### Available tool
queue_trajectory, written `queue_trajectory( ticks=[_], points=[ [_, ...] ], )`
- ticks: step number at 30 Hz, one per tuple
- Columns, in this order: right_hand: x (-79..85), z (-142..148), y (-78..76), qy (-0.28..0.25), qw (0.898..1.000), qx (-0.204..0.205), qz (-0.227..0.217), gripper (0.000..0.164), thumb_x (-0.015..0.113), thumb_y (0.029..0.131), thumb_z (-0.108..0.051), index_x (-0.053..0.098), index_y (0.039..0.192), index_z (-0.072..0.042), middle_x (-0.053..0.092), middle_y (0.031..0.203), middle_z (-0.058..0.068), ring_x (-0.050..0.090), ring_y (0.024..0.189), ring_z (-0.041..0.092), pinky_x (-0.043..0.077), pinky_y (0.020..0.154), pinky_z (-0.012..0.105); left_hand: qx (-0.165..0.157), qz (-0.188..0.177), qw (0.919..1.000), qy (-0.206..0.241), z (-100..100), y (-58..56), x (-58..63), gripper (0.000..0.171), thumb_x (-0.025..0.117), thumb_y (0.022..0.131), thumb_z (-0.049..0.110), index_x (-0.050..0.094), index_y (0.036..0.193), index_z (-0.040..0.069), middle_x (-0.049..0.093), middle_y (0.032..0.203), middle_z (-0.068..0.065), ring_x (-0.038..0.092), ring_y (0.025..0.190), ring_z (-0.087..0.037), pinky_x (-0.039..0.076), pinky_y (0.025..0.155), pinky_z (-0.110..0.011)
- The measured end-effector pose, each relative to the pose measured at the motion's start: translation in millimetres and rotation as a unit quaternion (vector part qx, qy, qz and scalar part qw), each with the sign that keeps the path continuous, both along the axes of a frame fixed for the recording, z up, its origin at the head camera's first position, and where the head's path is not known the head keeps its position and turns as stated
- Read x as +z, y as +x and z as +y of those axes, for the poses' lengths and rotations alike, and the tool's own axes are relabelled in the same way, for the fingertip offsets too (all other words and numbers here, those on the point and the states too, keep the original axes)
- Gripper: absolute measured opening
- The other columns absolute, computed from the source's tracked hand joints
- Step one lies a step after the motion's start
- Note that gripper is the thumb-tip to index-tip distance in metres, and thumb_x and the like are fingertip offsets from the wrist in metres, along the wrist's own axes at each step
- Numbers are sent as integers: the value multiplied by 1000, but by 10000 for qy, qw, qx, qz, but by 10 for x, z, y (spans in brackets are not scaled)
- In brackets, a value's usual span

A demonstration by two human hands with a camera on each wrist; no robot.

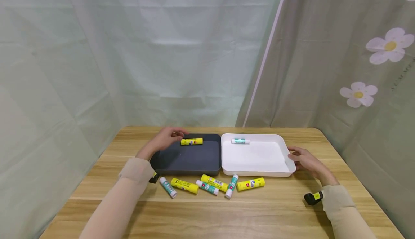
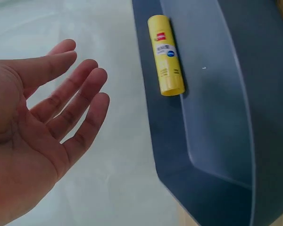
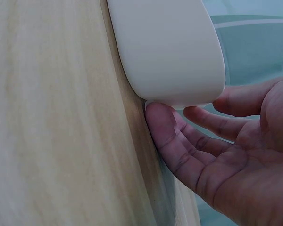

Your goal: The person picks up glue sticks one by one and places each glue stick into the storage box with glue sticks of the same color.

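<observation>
My left hand hovers by the back left corner of a dark grey tray, its fingers loosely spread and holding nothing. Inside that tray a yellow glue stick lies along the back wall, just apart from the fingertips. With its fingertips, my right hand touches the outer right wall of a white tray; the thumb is at the rim. A teal-and-white glue stick lies in the white tray near its back wall.
In front of the trays, three yellow glue sticks and three teal-and-white ones lie loose on the wooden table; some touch or overlap. The two trays stand side by side. Curtains hang behind the table.
</observation>
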State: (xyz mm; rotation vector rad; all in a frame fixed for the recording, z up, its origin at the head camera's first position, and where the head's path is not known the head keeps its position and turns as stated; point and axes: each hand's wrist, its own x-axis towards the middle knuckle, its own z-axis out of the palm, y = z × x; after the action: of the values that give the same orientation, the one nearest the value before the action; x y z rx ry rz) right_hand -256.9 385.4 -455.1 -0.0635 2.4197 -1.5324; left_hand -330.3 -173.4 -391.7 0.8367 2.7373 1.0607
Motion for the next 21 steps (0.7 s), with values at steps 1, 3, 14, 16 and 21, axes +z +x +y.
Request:
queue_trajectory(
  ticks=[1, 3, 14, 16, 21],
  points=[
    [-2, 1, -1, -11, 10000, 8, 3, 58, 47, 110, -11, 24, 155, 16, 51, 129, 32, 64, 100, 26, 58, 78, 36, -26, -19, 10000, 90, -11, 16, 2, 32, 57, 105, -1, 66, 136, 0, 67, 132, -21, 64, 119, -38, 49, 103, -57],
    [-3, 3, -3, -12, 10000, 17, 6, 58, 47, 110, -11, 24, 155, 16, 51, 129, 32, 64, 100, 26, 58, 78, 36, -77, -44, 9997, 235, -32, 53, 8, 32, 57, 105, 0, 66, 136, -1, 65, 134, -22, 64, 120, -38, 50, 102, -56],
    [-5, 1, -16, -6, 10000, 2, -59, 58, 48, 110, -13, 25, 155, 15, 50, 132, 33, 64, 102, 27, 58, 80, 37, 172, -84, 9992, 360, -184, 356, 30, 31, 57, 107, 7, 67, 136, 3, 66, 133, -18, 64, 119, -35, 53, 98, -53],
    [-5, -1, -16, -2, 10000, -3, -81, 58, 48, 110, -14, 24, 155, 15, 49, 133, 33, 64, 102, 27, 58, 80, 37, 214, 57, 9992, 346, -207, 419, 33, 30, 58, 107, 9, 68, 135, 7, 67, 131, -15, 66, 116, -32, 55, 95, -51],
    [-2, 6, -16, 5, 10000, -36, -85, 58, 47, 110, -13, 24, 156, 15, 50, 131, 31, 63, 101, 26, 58, 79, 37, 156, 331, 9986, 372, -250, 570, 50, 28, 59, 107, 14, 70, 133, 13, 69, 128, -9, 67, 114, -28, 56, 94, -48]
  ],
)
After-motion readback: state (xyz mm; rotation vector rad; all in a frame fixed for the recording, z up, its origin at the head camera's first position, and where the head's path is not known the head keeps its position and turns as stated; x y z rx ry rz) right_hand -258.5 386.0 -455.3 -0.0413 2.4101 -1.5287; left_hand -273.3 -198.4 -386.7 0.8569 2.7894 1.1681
